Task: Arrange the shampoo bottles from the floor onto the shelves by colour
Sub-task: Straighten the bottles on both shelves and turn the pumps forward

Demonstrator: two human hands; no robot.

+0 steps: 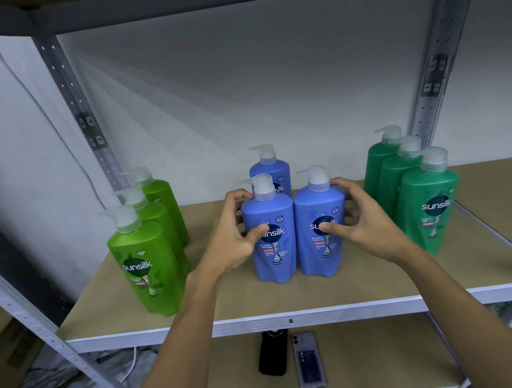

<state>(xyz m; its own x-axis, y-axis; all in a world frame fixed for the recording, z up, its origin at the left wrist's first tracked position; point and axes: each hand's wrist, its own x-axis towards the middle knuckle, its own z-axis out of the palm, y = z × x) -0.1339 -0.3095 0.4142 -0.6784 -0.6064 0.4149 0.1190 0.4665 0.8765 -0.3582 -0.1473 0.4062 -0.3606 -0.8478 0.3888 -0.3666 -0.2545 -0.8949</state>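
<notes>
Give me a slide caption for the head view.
Left hand and right hand set two blue bottles between green rows.

Left hand (236, 232) and right hand (362, 224) around two upright blue bottles (272, 254) on shelf (380, 282).

Nine pump-top shampoo bottles stand upright on my shelf (288, 296), grouped by colour: three lime-green bottles (149, 265) in a row at left, three blue bottles (294, 221) at centre, two side by side in front, and three dark-green bottles (429, 206) at right.
</notes>
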